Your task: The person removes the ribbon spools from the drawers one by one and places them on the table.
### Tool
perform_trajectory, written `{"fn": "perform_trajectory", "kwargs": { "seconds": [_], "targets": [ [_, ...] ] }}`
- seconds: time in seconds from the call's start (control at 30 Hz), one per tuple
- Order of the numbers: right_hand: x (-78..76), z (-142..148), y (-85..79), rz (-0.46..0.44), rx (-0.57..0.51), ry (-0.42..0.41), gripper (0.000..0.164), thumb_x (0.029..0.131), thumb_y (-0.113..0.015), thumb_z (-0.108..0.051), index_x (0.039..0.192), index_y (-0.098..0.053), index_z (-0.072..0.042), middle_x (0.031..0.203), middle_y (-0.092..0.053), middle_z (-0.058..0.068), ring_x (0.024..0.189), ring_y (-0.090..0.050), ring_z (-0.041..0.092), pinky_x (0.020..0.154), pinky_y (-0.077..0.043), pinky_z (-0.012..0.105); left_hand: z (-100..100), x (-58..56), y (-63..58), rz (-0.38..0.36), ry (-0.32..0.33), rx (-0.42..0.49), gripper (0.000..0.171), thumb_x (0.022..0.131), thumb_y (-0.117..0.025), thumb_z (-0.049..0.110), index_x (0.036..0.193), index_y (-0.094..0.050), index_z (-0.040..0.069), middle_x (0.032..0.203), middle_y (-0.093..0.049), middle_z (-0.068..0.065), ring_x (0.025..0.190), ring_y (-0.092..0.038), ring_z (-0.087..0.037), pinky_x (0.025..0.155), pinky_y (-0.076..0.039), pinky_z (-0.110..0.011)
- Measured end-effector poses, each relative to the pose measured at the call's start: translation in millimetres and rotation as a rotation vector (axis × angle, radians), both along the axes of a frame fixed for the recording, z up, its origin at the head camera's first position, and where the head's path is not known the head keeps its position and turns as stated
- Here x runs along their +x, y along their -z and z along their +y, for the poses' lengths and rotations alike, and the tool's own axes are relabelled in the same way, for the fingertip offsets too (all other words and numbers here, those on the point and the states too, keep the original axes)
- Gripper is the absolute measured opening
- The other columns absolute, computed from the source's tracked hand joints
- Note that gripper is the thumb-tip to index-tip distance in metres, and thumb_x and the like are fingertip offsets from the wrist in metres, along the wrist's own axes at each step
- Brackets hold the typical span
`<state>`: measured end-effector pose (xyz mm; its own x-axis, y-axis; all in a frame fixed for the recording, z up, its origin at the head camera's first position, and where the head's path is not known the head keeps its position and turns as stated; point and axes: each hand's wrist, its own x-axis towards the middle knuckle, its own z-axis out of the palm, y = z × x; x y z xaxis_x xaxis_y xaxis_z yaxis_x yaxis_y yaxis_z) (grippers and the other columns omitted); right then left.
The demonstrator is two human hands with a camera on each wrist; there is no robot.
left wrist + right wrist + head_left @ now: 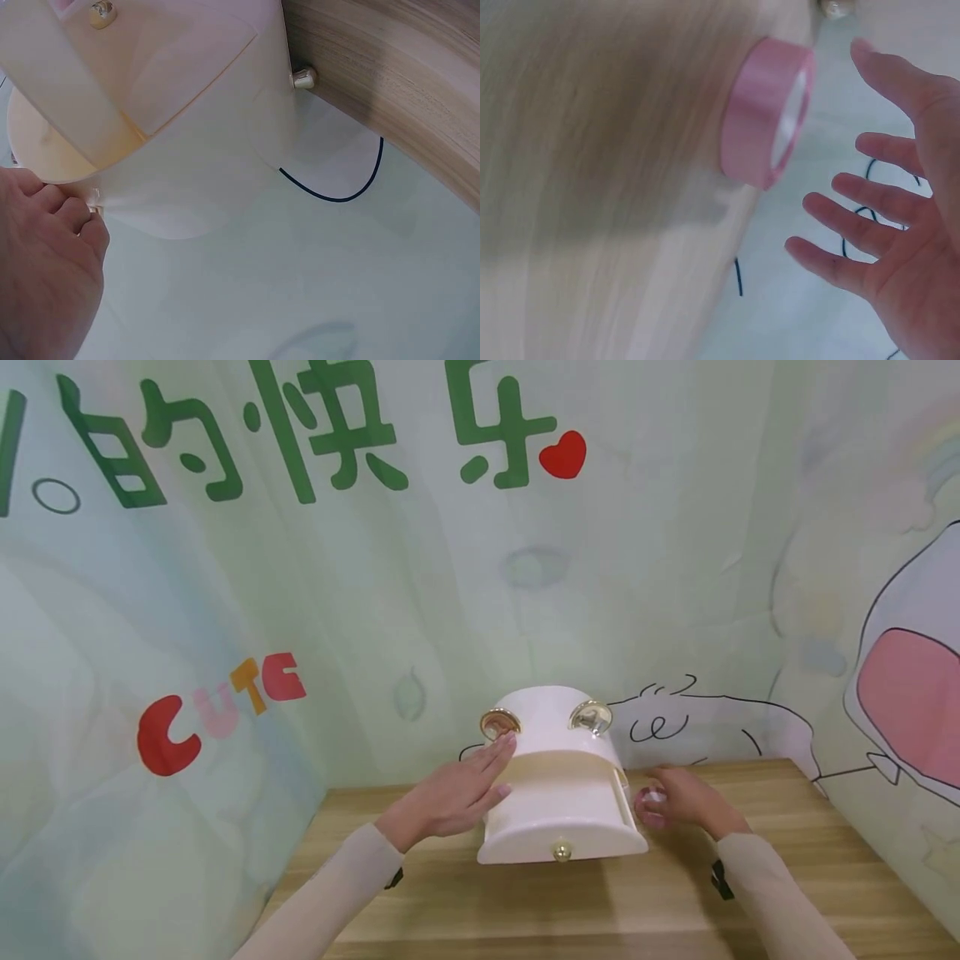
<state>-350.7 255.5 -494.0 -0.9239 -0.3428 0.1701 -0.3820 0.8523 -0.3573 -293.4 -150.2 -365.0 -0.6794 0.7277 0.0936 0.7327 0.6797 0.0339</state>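
Note:
A white box (551, 714) with a rounded top stands on the table, two gold-rimmed discs on its top. Its drawer (555, 841), with a small gold knob (562, 852), is pulled out at the front. My left hand (456, 789) rests against the box's upper left side, by the left disc (498, 723); in the left wrist view, its fingertips lie at the box's edge. To the right of the box, my right hand (919, 206) has its fingers apart beside a pink tape roll (757, 112). The roll stands on its rim, and a gap separates it from the fingers.
The wooden table (465, 914) meets a pale printed cloth wall (450, 610) right behind the box. Another printed cloth side (885, 693) bounds the table on the right. A gold foot (303, 78) of the box touches the tabletop.

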Motion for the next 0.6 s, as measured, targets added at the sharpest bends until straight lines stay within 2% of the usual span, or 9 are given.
{"fn": "perform_trajectory", "kwargs": {
  "seconds": [0.17,0.4,0.47,0.6],
  "targets": [
    [7.3,-1,-9.7,0.050,-0.042,0.006,0.038,0.087,-0.074,-0.020,0.113,-0.066,0.007,0.109,-0.069,0.025,0.100,-0.066,0.041,0.087,-0.055,0.055,-1,0.8,1.1,0.017,0.018,0.009,0.067,0.106,-0.017,0.051,0.159,0.002,0.015,0.168,0.002,0.000,0.155,-0.010,-0.018,0.123,-0.027,-0.040],
    [20.2,-5,-30.1,0.051,-0.053,0.065,0.032,0.088,-0.073,-0.024,0.109,-0.070,0.000,0.103,-0.072,0.015,0.091,-0.067,0.028,0.077,-0.059,0.047,0,1.5,0.2,0.011,0.016,0.008,0.067,0.106,-0.018,0.051,0.159,0.003,0.015,0.168,0.003,0.001,0.155,-0.008,-0.016,0.124,-0.026,-0.039],
    [25.9,-7,-36.3,0.087,-0.063,0.061,0.031,0.088,-0.073,-0.022,0.109,-0.070,0.000,0.103,-0.072,0.016,0.089,-0.067,0.028,0.074,-0.059,0.045,0,1.4,0.4,0.010,0.013,0.006,0.067,0.106,-0.019,0.051,0.159,0.003,0.015,0.168,0.003,0.002,0.155,-0.008,-0.015,0.124,-0.025,-0.038],
    [41.0,-12,-48.1,0.219,-0.133,0.064,0.031,0.087,-0.075,-0.018,0.110,-0.070,0.002,0.105,-0.072,0.020,0.089,-0.069,0.030,0.073,-0.059,0.045,0,1.1,0.6,0.012,0.020,0.011,0.067,0.106,-0.019,0.051,0.159,0.002,0.014,0.168,0.002,0.000,0.155,-0.010,-0.017,0.124,-0.026,-0.039]
  ]
}}
